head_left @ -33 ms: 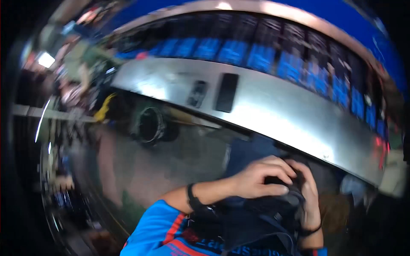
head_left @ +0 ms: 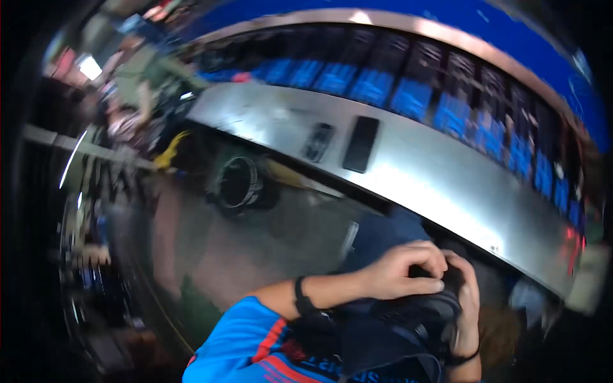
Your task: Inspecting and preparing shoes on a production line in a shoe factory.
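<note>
**Black bag gripped in both hands below a steel counter**

Black fabric and strapping, apparently a dark bag (head_left: 408, 325) or padded pouch, is held low in the view, close to the body and just under the edge of the stainless-steel counter (head_left: 447, 172); its exact kind cannot be told through the blur. The left hand (head_left: 402, 271) is laid over its top with the fingers curled together and pressed down onto it; a dark band is worn at that wrist. The right hand (head_left: 463, 300) is wrapped round the far side, fingers closed on the same thing. It is judged to be soft and yielding rather than stiff, light to moderate in weight, not slippery and not fragile on the outside; the firmest hold would be had at the seam or strap rather than on loose cloth. On the counter a black phone (head_left: 361, 143) and a smaller dark handset (head_left: 317, 142) are lying flat, just beside each other, well apart from the hands; blue-fronted shelving (head_left: 408, 96) is ranged behind.
</note>
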Motion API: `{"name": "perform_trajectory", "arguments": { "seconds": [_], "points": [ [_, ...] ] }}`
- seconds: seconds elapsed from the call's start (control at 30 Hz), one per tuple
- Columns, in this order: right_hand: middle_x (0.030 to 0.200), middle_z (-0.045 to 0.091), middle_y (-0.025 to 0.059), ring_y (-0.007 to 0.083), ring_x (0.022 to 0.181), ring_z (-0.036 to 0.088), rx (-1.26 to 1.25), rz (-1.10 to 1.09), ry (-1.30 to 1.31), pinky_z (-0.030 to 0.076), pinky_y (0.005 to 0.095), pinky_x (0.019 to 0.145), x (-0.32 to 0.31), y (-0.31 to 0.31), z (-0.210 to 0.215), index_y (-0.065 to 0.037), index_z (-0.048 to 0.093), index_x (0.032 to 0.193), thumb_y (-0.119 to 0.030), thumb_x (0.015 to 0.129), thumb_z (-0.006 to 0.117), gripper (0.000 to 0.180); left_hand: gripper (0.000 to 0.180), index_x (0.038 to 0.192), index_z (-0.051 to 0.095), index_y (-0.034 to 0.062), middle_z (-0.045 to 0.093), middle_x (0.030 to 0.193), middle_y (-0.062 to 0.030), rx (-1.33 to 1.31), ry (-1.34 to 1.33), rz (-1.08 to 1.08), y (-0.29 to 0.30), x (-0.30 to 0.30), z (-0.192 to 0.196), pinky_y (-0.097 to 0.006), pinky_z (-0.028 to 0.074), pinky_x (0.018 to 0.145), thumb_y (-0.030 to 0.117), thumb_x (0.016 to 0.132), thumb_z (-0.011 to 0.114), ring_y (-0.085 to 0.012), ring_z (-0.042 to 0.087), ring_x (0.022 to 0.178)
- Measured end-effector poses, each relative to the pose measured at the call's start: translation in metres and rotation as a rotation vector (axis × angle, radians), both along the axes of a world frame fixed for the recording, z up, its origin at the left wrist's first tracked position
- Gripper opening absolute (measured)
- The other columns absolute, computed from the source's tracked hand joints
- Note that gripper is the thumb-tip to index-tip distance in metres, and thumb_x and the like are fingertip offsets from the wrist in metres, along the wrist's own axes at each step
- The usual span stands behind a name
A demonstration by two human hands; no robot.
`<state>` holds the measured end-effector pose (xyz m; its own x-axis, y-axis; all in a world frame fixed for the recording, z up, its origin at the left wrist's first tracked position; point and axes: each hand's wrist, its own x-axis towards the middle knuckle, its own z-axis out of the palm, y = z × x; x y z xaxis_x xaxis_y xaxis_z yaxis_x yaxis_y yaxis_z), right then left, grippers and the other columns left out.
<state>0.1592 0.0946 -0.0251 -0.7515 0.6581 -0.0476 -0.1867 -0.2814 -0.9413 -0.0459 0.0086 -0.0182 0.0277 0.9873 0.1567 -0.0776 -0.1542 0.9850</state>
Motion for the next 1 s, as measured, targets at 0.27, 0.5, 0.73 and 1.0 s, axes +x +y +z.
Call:
{"name": "perform_trajectory", "arguments": {
  "seconds": [0.27, 0.5, 0.73, 1.0],
  "points": [
    [0.132, 0.051, 0.0161, 0.0279, 0.121, 0.05, 0.577, -0.417, 0.051, 0.036, 0.041, 0.108, -0.015, -0.058, 0.065, 0.003, 0.052, 0.127, -0.051, 0.101, 0.037, 0.062, 0.073, 0.147, 0.034, -0.0055, 0.034, 0.149, -0.0232, 0.3, -0.07, -0.06, -0.02, 0.025, 0.057, -0.042, 0.024, 0.117, 0.044, 0.097, 0.052, -0.0331, 0.03, 0.143],
    [0.148, 0.043, 0.0202, 0.03, 0.138, 0.041, 0.222, -0.397, 0.048, 0.03, 0.0437, 0.116, -0.052, -0.026, 0.08, -0.001, 0.029, 0.154, -0.029, 0.097, 0.057, 0.069, 0.086, 0.15, 0.033, 0.0001, 0.038, 0.152, -0.0233, 0.028, 0.142, 0.142, -0.033, -0.001, 0.067, -0.041, 0.028, 0.116, 0.053, 0.09, 0.066, -0.0304, 0.034, 0.143],
    [0.14, 0.053, 0.0228, 0.0309, 0.13, 0.052, 0.623, -0.356, -0.187, 0.038, 0.0401, 0.111, -0.038, -0.061, 0.006, 0.008, 0.044, 0.143, -0.016, 0.096, 0.054, 0.054, 0.103, 0.15, 0.031, -0.0038, 0.048, 0.143, -0.0228, -0.042, -0.099, 0.451, -0.046, 0.039, -0.049, -0.038, 0.035, 0.113, 0.058, 0.08, 0.076, -0.0295, 0.045, 0.137],
    [0.148, 0.041, 0.0286, 0.0403, 0.14, 0.039, 0.641, 0.176, -0.674, 0.029, 0.0415, 0.116, 0.021, -0.12, 0.002, 0.007, 0.037, 0.147, -0.041, 0.101, 0.043, 0.066, 0.079, 0.138, 0.044, -0.0016, 0.06, 0.123, -0.015, -0.408, -0.688, 0.749, -0.051, -0.003, -0.041, -0.036, 0.053, 0.092, 0.043, 0.083, 0.08, -0.0213, 0.062, 0.106]
  ]
}}
